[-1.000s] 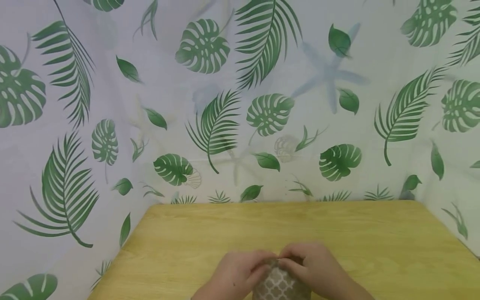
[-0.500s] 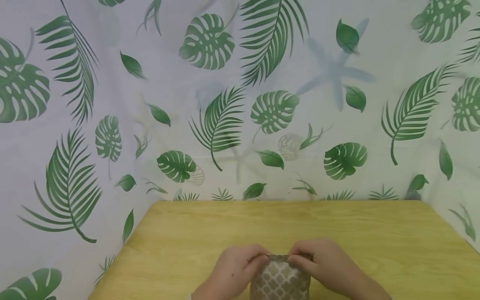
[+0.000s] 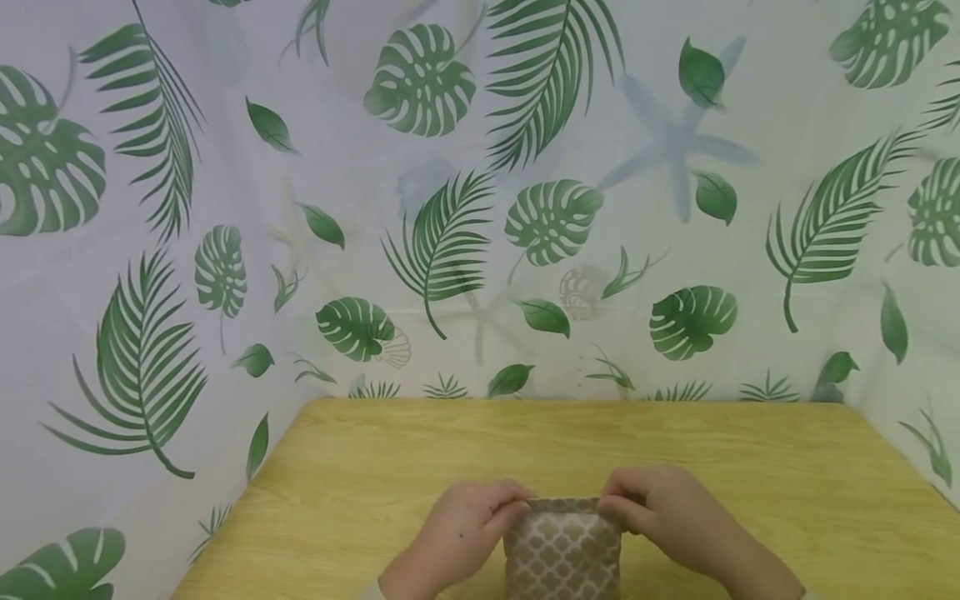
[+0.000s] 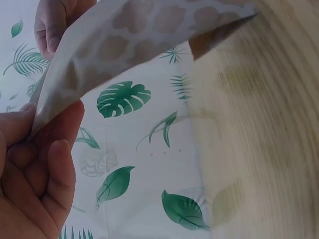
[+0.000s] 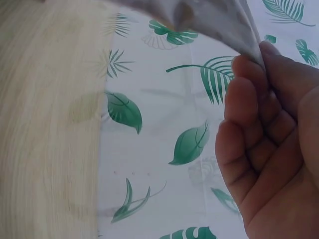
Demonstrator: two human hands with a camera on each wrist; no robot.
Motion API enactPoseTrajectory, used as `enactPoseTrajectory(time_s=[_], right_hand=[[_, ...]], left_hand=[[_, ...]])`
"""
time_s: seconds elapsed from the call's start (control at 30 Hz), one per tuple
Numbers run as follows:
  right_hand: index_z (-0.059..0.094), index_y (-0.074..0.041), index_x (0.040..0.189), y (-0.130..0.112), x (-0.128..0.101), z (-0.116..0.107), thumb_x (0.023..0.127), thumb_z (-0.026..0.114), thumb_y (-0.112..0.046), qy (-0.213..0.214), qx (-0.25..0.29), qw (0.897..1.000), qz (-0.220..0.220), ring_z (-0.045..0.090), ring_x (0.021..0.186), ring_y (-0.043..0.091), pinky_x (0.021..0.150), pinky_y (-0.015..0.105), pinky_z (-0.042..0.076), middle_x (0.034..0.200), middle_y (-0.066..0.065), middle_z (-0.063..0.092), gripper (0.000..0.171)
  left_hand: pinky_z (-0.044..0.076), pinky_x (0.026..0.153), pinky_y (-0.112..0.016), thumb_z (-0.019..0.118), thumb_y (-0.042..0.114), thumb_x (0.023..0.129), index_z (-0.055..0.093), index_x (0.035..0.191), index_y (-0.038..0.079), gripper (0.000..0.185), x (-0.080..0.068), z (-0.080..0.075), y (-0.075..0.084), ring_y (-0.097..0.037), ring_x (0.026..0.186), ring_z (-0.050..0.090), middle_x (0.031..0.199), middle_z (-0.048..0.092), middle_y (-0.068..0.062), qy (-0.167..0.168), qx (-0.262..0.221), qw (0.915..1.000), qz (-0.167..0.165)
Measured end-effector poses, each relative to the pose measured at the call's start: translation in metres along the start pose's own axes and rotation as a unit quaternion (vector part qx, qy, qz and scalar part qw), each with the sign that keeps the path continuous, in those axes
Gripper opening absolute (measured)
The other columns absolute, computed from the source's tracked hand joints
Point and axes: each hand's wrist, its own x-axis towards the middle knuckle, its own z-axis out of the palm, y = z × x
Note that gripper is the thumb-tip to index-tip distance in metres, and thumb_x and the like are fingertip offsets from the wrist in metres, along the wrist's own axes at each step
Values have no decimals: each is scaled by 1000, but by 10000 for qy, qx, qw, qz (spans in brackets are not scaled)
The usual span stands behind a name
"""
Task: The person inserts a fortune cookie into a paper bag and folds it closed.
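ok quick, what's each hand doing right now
Left hand: pinching the top left corner of the taupe cloth with white lattice print.
Right hand: pinching the cloth's top right corner.

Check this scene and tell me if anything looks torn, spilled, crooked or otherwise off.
Nothing stands out. The left hand and right hand each pinch a top corner of the patterned cloth, holding it up with its top edge about level. No tear or stain shows on it. The wooden table shows no spill.
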Motion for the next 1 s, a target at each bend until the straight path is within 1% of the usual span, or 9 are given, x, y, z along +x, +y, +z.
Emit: enactPoseTrajectory(time_s=[0.1, 0.2, 0.3, 0.4, 0.47, 0.57, 0.7, 0.87, 1.0], right_hand=[[71, -25, 91, 4, -2, -5, 102, 61, -35, -50, 95, 9999, 65, 58, 66, 5, 59, 28, 52, 75, -14, 63, 18], [71, -23, 95, 11, -3, -10, 103, 59, -33, -185, 184, 9996, 110, 58, 67, 7, 59, 28, 52, 77, -11, 63, 18], [70, -21, 95, 21, -4, -10, 104, 58, -32, -332, 228, 9990, 177, 58, 67, 8, 59, 29, 52, 77, -10, 63, 19], [69, -21, 93, 34, -4, -6, 103, 58, -33, -484, 277, 9977, 378, 57, 66, 8, 58, 29, 51, 75, -8, 62, 20], [68, -20, 91, 43, -4, -2, 103, 59, -34, -612, 304, 9960, 575, 57, 66, 9, 59, 29, 51, 74, -7, 62, 21], [68, -22, 87, 57, -2, 5, 101, 62, -34, -842, 97, 9932, 792, 57, 66, 8, 60, 28, 49, 73, -8, 62, 20], [67, -25, 81, 71, 2, 11, 100, 65, -32, -1183, -312, 9892, 803, 53, 63, 6, 59, 27, 46, 70, -11, 60, 20], [66, -20, 80, 78, 12, 14, 99, 66, -25, -1513, -339, 9842, 850, 51, 60, 9, 58, 29, 44, 69, -7, 59, 20], [64, -18, 79, 83, 19, 20, 98, 66, -21, -1625, -397, 9803, 1052, 51, 59, 10, 58, 29, 43, 67, -7, 58, 20]], left_hand=[[53, 68, -15, 59, 24, 104, 76, 110, 16, 20, 4, 0, -1, 6, 77, 63, 98, 73, 12, -15, 24, 10000, -83], [51, 65, -13, 60, 24, 103, 76, 109, 17, 18, 8, 4, -2, 8, 73, 60, 95, 72, 13, -62, 170, 9998, -129], [50, 64, -13, 59, 27, 103, 75, 109, 20, 18, 14, 8, -5, 9, 71, 59, 93, 71, 17, -239, 514, 9983, -150], [49, 64, -14, 59, 29, 103, 75, 108, 21, 18, 22, 13, -12, 10, 68, 57, 87, 69, 20, -500, 860, 9949, -164], [48, 63, -15, 60, 29, 103, 75, 106, 22, 17, 27, 17, -19, 10, 66, 55, 84, 67, 22, -695, 1095, 9915, -115], [47, 60, -16, 63, 28, 101, 76, 100, 22, 14, 35, 24, -29, 8, 63, 53, 77, 64, 22, -1020, 1352, 9855, -67], [48, 63, -18, 68, 28, 97, 76, 93, 22, 10, 43, 35, -42, 5, 65, 54, 73, 62, 21, -1448, 1583, 9766, -180], [52, 75, -23, 68, 31, 97, 75, 89, 25, 12, 52, 43, -52, 2, 74, 58, 79, 65, 20, -1732, 1948, 9648, -349], [52, 76, -27, 64, 31, 99, 73, 87, 25, 16, 56, 48, -58, -2, 75, 59, 81, 64, 18, -1891, 2246, 9547, -487]])
